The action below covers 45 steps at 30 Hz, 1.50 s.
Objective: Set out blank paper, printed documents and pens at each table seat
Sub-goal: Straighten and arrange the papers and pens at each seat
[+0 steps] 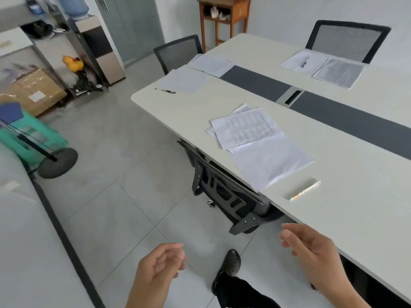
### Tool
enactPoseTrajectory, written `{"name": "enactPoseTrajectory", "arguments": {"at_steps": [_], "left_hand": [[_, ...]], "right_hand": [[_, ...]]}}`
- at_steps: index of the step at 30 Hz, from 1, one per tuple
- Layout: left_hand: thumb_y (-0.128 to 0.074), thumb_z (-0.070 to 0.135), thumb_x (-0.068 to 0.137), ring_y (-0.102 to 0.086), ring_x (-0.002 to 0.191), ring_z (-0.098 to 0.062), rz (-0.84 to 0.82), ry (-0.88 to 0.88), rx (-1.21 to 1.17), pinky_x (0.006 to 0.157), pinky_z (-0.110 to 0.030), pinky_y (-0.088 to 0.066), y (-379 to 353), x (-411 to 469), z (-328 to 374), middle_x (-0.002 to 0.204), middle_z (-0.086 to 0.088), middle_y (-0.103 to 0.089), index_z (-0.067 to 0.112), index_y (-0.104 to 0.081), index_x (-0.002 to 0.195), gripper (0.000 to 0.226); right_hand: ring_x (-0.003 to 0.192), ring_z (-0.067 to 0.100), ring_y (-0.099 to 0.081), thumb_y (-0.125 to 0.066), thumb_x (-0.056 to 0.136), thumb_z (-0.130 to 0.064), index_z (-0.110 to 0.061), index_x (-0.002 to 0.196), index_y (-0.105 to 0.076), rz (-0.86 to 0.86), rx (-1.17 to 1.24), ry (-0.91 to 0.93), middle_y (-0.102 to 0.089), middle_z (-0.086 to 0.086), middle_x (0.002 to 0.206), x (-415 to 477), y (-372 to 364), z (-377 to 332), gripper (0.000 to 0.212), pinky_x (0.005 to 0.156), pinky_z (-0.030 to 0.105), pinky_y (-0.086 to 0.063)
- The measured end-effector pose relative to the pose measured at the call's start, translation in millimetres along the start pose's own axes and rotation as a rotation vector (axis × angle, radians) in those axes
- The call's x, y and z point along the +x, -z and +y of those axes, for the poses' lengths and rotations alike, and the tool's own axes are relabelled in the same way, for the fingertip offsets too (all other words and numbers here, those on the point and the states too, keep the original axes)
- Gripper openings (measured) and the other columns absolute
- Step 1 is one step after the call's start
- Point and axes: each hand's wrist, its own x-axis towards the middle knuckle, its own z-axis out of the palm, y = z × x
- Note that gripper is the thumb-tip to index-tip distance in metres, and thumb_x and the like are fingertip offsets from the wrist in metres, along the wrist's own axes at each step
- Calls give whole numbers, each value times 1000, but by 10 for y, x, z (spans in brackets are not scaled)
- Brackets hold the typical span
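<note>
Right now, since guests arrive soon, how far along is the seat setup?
Done: far paper, far pen and far document lie at the far chair; end paper, end document and end pen at the end seat. In hand: nothing; left grip and right grip are empty. Left: the near seat shows near document and near paper, but no pen I can see.

I see a cream table (333,207) with a dark grey strip (255,83) along its middle. The near sheet (271,163) is plain white, and the document (244,127) is white with a grey printed grid. The pen (165,91) is black. The chairs (347,38) are black with grey mesh. The floor (133,174) is pale grey tile, the stool (13,138) green and the box (37,85) brown.
</note>
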Motion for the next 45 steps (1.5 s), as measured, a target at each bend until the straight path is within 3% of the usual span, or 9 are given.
{"name": "enactPoseTrajectory", "arguments": {"at_steps": [5,8,12,18,25,31,35,38,45], "left_hand": [[-67,50,56,-70,69,-18,-72,-18,64,64,-26,-53,-60,911,439,78,-9,-74,14,-71,92,51],[-65,55,57,-71,75,-15,-115,-60,109,67,-25,-54,-76,1395,837,80,-7,-75,19,-71,93,51],[-66,36,70,-71,75,-14,-116,-77,109,74,-26,-53,-104,2016,1136,82,-8,-75,18,-72,95,31],[-68,47,60,-72,72,-14,-241,-10,161,64,-23,-55,-132,2889,1393,84,-6,-76,17,-71,96,47],[-69,18,86,-73,75,-15,-458,-45,254,66,-20,-56,-171,4306,1778,84,-5,-77,16,-71,95,10],[-67,23,88,-70,80,-10,-674,-123,514,77,-27,-54,-551,5497,1996,85,-3,-73,25,-68,96,8],[-64,21,89,-66,90,-10,-729,-144,633,80,-23,-50,-1114,5987,1919,89,6,-70,18,-69,99,12],[-64,22,87,-66,99,-19,-723,-130,699,84,-29,-49,-1603,6231,1795,95,2,-69,14,-68,103,19],[-61,20,86,-56,115,-29,-613,-117,907,80,-24,-36,-2387,6503,1550,128,-13,-58,5,-54,125,42]], "right_hand": [[65,5,-68,-65,90,-12,-20,89,-73,59,58,-6,-75,0,75,908,-208,-299,11,57,12,-49],[69,8,-71,-67,89,-16,-20,92,-72,51,73,-11,-76,-4,78,1405,-349,-603,8,65,23,-53],[72,8,-71,-68,89,-19,-23,95,-72,26,35,-10,-76,-5,80,1992,-499,-901,8,69,30,-53],[73,10,-71,-68,89,-20,-24,95,-72,100,35,-74,-76,-6,82,2590,-746,-1007,9,71,29,-51],[77,10,-71,-69,88,-23,-31,92,-70,317,-2,-262,-75,-11,79,3100,-1227,-938,9,77,43,-56],[81,-5,-64,-68,89,-26,-38,88,-66,436,-111,-356,-73,-15,85,3569,-1587,-1051,13,71,21,-50],[81,-5,-59,-64,91,-33,-29,109,-68,416,-320,-405,-66,-17,98,3841,-1661,-970,19,75,22,-48],[107,7,-56,-57,93,-41,-30,125,-59,333,-511,-415,-57,-12,126,4092,-1636,-843,34,85,26,-45],[152,23,-3,-50,95,-43,-23,152,-19,24,-740,-495,-1,5,165,4634,-1531,-428,68,117,41,-23]]}}
